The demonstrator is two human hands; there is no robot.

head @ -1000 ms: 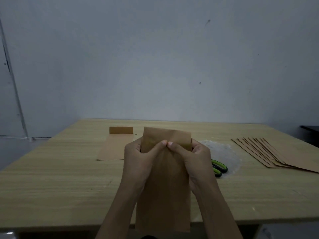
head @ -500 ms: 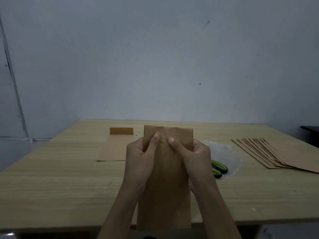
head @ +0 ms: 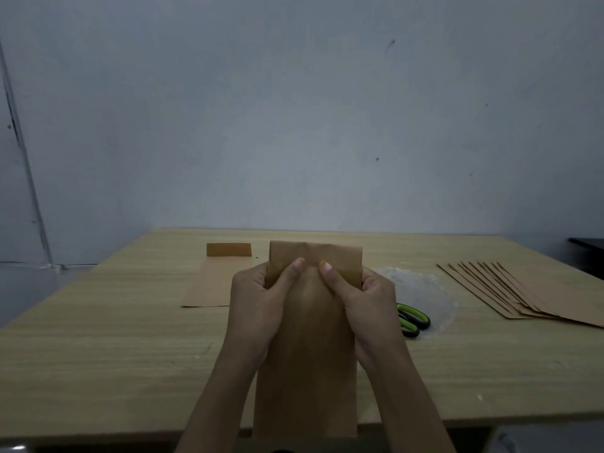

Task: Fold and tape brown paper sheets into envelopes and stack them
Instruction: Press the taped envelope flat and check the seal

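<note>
A long folded brown paper envelope [head: 307, 371] is held upright-ish over the table's near edge, its top flap folded toward me. My left hand [head: 255, 308] grips its upper left edge, thumb pressed on the flap. My right hand [head: 369, 305] grips the upper right edge, thumb also on the flap. One finished envelope [head: 215, 279] with a folded flap lies flat on the table to the left. Several brown paper sheets [head: 523, 295] are fanned out at the right.
Green-handled scissors [head: 412, 320] lie just right of my right hand on a crinkled clear plastic sheet [head: 421, 289]. The wooden table [head: 98, 354] ends at a grey wall. A dark object [head: 586, 245] shows at the far right edge.
My thumbs have slid up and apart along the envelope's top flap, pressing it down. The envelope shifted slightly upward; the rest stayed still.
</note>
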